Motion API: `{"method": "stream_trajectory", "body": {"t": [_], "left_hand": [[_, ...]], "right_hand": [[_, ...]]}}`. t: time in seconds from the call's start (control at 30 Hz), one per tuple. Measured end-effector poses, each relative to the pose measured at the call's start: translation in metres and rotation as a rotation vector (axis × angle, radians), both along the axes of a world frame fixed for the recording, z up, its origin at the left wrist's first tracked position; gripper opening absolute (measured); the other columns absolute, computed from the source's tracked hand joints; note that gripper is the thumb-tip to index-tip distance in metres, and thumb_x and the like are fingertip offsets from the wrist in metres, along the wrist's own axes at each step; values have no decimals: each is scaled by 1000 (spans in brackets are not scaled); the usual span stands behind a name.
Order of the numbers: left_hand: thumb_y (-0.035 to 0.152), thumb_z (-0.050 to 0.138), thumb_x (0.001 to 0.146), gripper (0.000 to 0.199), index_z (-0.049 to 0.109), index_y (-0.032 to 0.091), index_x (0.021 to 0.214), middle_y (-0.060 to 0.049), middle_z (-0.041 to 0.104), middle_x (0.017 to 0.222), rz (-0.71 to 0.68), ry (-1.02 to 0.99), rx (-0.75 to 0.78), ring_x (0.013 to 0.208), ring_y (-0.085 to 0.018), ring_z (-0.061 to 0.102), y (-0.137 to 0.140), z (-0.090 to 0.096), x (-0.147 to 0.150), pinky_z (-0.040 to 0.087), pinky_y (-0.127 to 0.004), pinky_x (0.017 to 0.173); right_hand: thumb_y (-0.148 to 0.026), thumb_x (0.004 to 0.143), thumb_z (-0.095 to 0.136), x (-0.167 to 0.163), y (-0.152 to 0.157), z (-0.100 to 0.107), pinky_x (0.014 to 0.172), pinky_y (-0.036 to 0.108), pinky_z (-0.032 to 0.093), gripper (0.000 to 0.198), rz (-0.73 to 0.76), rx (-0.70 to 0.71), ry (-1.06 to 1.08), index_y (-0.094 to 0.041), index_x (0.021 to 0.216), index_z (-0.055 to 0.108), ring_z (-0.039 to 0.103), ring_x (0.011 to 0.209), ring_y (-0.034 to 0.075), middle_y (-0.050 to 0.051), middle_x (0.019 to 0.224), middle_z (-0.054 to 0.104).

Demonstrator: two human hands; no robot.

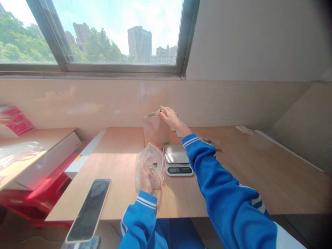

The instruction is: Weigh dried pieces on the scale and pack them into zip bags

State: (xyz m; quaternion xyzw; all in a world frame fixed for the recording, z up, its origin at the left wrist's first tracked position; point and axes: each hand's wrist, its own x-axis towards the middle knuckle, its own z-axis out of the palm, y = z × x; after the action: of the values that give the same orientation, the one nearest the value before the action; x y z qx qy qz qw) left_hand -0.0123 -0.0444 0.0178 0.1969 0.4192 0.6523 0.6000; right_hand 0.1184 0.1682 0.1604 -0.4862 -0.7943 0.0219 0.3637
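Observation:
My left hand (146, 180) is closed around the side of a clear plastic zip bag (150, 155) with red edging. Small dark pieces show through its wall. Farther back, my right hand (169, 117) is at the mouth of an upright beige paper bag (156, 130). The fingers are drawn together at its rim, and something small, pale and dark shows at the fingertips; its kind is too small to tell. A white kitchen scale (176, 157) with a bare metal plate sits right of the zip bag, below my right forearm.
A phone (89, 211) on a stand rises at the table's front left. Behind my right sleeve lies a flat clear packet (212, 143). A crumpled white scrap (244, 130) rests at the back right. Left of the table (124, 166) are a red stool (49, 186) and another table.

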Motion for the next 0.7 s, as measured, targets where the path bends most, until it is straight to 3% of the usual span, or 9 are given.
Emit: {"method": "stream_trajectory", "body": {"t": [0.13,0.23,0.3,0.37,0.47,0.53,0.6,0.7], "left_hand": [[60,44,82,66,47,20,135,-12,67,107,-5,-5,28,61,-21,65,1,-2,0,51,-34,47],[55,47,82,63,49,19,133,-13,67,111,48,29,87,70,-19,66,3,-6,0,53,-30,54],[48,49,81,61,48,17,134,-13,66,114,66,20,157,80,-19,67,4,-8,0,53,-28,62],[40,53,78,62,47,17,135,-13,65,118,52,17,239,85,-19,66,4,-11,-1,54,-29,70],[32,56,74,63,47,19,135,-11,61,126,31,53,312,81,-16,65,5,-15,-2,53,-31,76],[29,58,74,63,46,21,135,-11,59,130,19,86,325,82,-16,65,6,-18,-2,53,-31,76],[28,61,73,65,46,20,136,-12,58,131,13,113,340,90,-19,65,8,-22,-3,53,-32,77],[24,66,71,68,47,18,136,-13,58,131,40,173,372,107,-25,62,10,-24,-3,51,-35,88]], "right_hand": [[-20,96,33,-6,-8,2,99,42,35,39,145,50,-56,-26,126,57,56,111,23,6,124,63],[-16,93,37,-11,-14,3,98,44,35,34,104,36,-107,-21,114,63,58,103,24,9,110,68],[-14,90,39,-13,-24,7,99,44,34,32,59,77,-32,-18,111,63,56,108,25,11,112,67],[-13,88,39,-13,-43,14,96,41,38,30,103,69,114,-17,105,64,56,108,24,10,110,66],[-14,86,35,-12,-82,20,79,30,48,31,414,-191,232,-18,95,64,63,88,17,4,94,69],[-13,82,39,-11,-105,15,68,26,48,30,601,-413,125,-19,90,67,63,76,15,1,85,70],[-14,78,49,-11,-121,1,60,25,46,23,652,-534,-28,-20,82,70,62,67,15,1,78,71],[-16,73,58,-13,-129,-27,54,26,43,15,550,-550,-117,-22,76,72,60,61,16,1,73,71]]}}
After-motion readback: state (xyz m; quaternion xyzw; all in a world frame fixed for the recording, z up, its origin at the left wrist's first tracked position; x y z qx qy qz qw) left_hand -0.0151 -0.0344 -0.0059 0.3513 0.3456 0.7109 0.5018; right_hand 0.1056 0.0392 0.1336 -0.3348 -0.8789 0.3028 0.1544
